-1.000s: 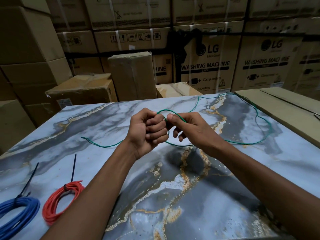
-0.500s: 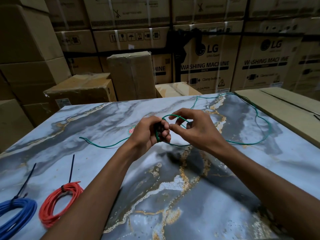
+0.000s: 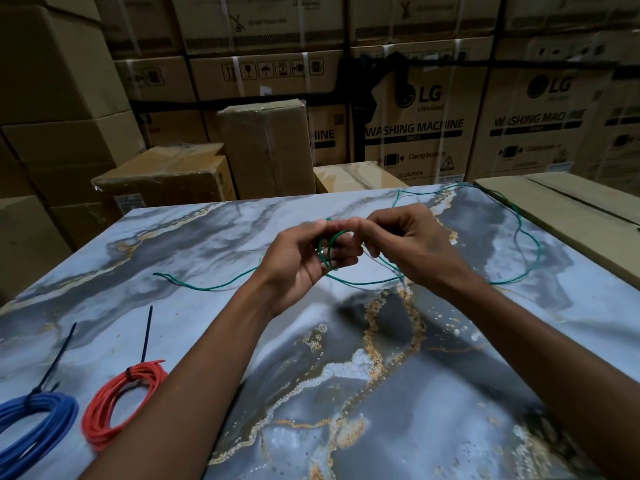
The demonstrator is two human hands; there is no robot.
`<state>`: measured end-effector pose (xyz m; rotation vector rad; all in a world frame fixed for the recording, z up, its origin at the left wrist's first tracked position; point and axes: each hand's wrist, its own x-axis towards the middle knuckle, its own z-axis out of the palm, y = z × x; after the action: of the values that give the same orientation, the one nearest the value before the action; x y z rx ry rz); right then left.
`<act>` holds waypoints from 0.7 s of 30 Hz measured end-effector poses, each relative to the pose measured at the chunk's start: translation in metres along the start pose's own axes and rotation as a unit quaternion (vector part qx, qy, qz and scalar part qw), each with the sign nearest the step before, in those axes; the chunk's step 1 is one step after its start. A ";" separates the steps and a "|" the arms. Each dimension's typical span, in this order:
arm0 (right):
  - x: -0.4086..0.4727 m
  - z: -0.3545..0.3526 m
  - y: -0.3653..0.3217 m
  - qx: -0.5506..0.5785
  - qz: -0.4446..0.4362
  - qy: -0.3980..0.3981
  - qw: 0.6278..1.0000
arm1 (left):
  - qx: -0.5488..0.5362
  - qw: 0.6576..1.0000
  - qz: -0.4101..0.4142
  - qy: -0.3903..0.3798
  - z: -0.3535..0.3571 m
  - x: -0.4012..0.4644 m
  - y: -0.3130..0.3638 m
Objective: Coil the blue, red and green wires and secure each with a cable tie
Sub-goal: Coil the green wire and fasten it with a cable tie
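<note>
As the green wire [image 3: 332, 251] gained a second small loop, both hands, left hand [image 3: 304, 258] and right hand [image 3: 412, 247], pinched it, so its coiling had only begun.

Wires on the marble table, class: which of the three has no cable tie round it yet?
The green wire. It sprawls mostly loose, with both hands winding it, while the blue wire and red wire lie coiled, each with a black tie.
</note>
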<state>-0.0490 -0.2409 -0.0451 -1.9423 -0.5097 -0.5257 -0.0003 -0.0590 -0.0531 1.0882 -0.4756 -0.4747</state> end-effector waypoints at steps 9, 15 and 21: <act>0.001 -0.001 0.002 -0.009 -0.029 0.076 0.997 | 0.113 0.993 0.035 -0.015 0.002 -0.005 -0.002; 0.003 -0.006 0.009 -0.008 -0.033 0.114 0.993 | 0.162 0.985 -0.010 -0.057 0.003 -0.004 -0.005; 0.005 -0.009 0.011 0.001 -0.029 0.083 0.996 | 0.095 0.987 -0.056 -0.114 -0.001 -0.006 0.001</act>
<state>-0.0397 -0.2526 -0.0463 -1.8664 -0.4605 -0.7168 -0.0046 -0.0543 -0.0538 1.2552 -0.6746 -0.6668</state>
